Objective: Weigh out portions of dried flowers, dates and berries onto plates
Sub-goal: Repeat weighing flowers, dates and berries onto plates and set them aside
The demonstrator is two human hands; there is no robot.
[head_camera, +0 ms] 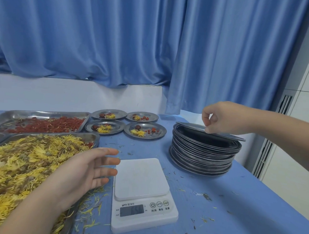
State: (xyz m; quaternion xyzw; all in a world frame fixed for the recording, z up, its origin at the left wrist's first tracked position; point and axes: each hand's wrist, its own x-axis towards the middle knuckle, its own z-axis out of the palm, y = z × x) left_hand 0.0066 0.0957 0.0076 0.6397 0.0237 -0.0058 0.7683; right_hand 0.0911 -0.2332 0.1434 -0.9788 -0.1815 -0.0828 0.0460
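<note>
Right hand (220,117): fingers curled, pinching the rim of the top plate (191,126), which is tilted on the stack (202,156) near the tabletop's right edge.
Left hand (85,168): fingers straight and spread, holding nothing, just beside the scale (142,179).
Flowers (20,163): in a tray at the left edge.

Bare left hand (85,170), bare right hand (220,119), forearms uncovered to frame edge

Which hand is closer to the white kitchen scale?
Left. The left hand hovers right beside the kitchen scale, almost touching its platform's left edge. The right hand is farther off, pinching the top plate of the plate stack to the scale's right.
</note>
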